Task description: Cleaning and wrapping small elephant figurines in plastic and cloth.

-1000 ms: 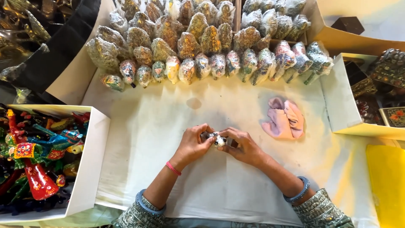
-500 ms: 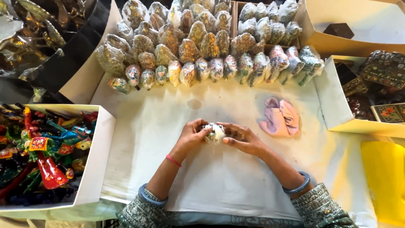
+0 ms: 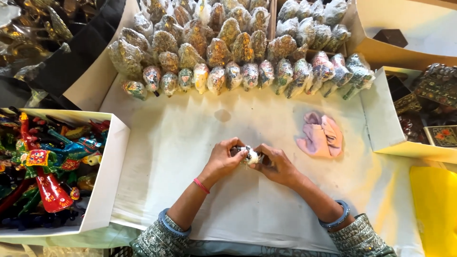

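Both my left hand (image 3: 223,159) and right hand (image 3: 278,164) pinch one small wrapped figure (image 3: 248,154) over the worktop (image 3: 190,143). I'd keep fingertips close, wrap taut, working near the pink cloth (image 3: 321,135).

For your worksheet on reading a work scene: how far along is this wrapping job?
Done: rows of wrapped figurines lined up across the cloth's far edge. In hand: the left hand and right hand hold one small figurine between them. Left: unwrapped painted figures fill the white box.
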